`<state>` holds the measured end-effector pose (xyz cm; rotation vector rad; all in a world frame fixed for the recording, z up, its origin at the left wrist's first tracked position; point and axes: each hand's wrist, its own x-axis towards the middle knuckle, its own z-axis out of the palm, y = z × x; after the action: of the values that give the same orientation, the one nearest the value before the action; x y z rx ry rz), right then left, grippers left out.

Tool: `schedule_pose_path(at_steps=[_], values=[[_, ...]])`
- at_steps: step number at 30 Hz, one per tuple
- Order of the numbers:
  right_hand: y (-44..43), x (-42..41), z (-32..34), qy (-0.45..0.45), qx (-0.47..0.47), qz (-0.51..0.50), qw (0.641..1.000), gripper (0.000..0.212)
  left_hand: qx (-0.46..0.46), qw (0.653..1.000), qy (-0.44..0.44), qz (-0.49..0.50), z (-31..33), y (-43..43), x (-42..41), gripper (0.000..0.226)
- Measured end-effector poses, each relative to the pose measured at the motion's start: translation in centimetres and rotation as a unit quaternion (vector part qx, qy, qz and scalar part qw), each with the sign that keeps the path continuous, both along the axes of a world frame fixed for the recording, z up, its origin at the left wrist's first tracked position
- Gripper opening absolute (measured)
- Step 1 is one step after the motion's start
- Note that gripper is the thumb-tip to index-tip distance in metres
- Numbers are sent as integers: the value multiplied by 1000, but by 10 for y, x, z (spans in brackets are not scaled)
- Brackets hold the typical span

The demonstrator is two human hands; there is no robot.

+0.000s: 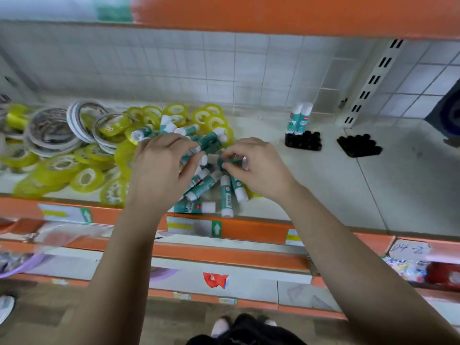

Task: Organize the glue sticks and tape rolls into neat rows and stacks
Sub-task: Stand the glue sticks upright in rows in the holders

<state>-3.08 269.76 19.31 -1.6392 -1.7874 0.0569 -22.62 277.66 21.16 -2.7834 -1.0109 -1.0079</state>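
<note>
Both hands are down in the heap of glue sticks point(209, 185) at the front of the shelf point(323, 195). The right hand point(256, 168) pinches one glue stick point(230, 161) between thumb and fingertips, and the left hand point(159, 168) curls round a few others. Yellow tape rolls point(84, 178) lie jumbled just to the left, and two upright sticks point(300, 118) stand well apart at the back right.

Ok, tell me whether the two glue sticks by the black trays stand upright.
Upright: both glue sticks stand on end, white caps up, at the back of the left black tray.
</note>
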Motion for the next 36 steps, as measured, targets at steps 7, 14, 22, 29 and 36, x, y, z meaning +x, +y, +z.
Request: schedule_pose_path(at_steps=[7,14,22,29,36], values=[[13,-10,-8,-31,-7,-58,998,18,-8,1000,-7,-11,-5,5,-17,30],[17,-7,-11,-33,-13,-74,997,26,-25,999,-11,-26,-8,6,-17,30],[5,-3,-9,18,15,-88,996,24,-26,999,-29,-37,-7,10,-7,26],[-11,11,6,77,28,-108,991,39,-57,997,-39,-40,2,13,13,29],[-24,33,11,96,46,-124,987,30,-109,992,53,-42,21,42,60,24]])
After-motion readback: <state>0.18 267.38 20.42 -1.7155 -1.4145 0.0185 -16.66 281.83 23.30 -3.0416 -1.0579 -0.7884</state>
